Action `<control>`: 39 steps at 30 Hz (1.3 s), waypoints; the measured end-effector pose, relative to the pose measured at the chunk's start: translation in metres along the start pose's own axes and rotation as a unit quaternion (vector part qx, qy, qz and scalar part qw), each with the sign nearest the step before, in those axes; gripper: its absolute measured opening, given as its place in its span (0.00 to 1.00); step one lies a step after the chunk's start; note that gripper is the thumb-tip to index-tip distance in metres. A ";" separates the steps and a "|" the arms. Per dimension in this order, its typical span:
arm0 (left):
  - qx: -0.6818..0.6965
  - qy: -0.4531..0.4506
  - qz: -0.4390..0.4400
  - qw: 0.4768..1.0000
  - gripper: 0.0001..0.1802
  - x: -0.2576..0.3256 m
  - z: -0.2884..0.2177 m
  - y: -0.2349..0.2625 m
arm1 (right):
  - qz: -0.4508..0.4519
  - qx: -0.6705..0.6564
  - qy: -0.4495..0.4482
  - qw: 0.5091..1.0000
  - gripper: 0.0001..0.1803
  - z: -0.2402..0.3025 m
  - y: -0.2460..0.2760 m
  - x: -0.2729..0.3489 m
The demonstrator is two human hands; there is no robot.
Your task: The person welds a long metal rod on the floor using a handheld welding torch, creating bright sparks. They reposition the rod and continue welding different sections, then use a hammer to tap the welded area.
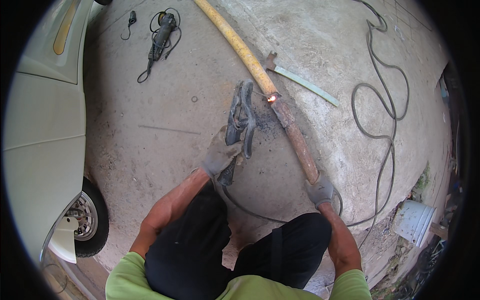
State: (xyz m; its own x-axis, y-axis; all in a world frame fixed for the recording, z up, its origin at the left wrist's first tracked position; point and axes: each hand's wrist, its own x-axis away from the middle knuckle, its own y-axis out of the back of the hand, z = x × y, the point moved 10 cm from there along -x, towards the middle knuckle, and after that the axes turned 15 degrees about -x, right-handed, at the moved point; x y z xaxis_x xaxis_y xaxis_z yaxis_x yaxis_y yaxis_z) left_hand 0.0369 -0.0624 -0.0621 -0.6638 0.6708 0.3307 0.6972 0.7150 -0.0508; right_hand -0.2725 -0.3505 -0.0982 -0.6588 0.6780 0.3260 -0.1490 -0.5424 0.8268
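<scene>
My left hand, in a grey glove, is closed around a black welding electrode holder. A thin electrode reaches from its jaws toward a bright orange glow, where a yellow pipe meets a rusty brown pipe. My right hand, also gloved, wraps the near end of the rusty pipe. Dark specks lie on the concrete between the holder and the joint. Just right of the joint rests a hammer with a pale green handle. The holder's cable runs below it.
An angle grinder with a coiled cord and a small black plug-like piece lie at upper left. A pale car borders the left. A thin rod and ring lie nearby. Right: looping cable, white bucket.
</scene>
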 end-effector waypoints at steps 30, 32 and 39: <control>0.012 0.048 0.019 0.999 0.33 0.001 0.007 -0.002 | 0.015 -0.011 -0.027 0.999 0.26 0.005 -0.001 0.003; 0.005 0.036 0.000 0.999 0.29 0.001 0.004 0.002 | 0.005 -0.032 -0.003 0.999 0.26 0.012 -0.003 0.004; 0.000 0.045 -0.023 0.999 0.28 0.005 -0.002 0.006 | -0.035 -0.059 0.051 0.996 0.26 0.009 0.006 0.006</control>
State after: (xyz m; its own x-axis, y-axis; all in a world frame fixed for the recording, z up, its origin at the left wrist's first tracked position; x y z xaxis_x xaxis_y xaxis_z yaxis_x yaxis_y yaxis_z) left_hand 0.0377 -0.0554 -0.0591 -0.6673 0.6172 0.4169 0.6670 0.7442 -0.0340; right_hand -0.2702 -0.3454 -0.0872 -0.7144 0.6656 0.2158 -0.2793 -0.5541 0.7842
